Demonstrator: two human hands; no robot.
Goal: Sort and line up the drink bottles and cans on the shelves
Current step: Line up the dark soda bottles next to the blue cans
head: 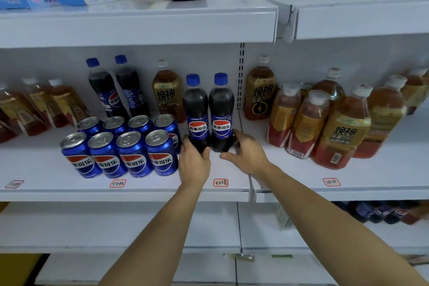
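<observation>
Hands flank two upright cola bottles (208, 114): left hand (194, 162) grips the left base, right hand (248, 151) cups the right

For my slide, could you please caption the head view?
Both hands, left hand and right hand, grip two cola bottles beside cans.

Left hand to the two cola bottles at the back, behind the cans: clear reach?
Probably not directly. The left hand grips a front cola bottle, and two rows of cans stand before the back cola bottles; it could reach over.
</observation>
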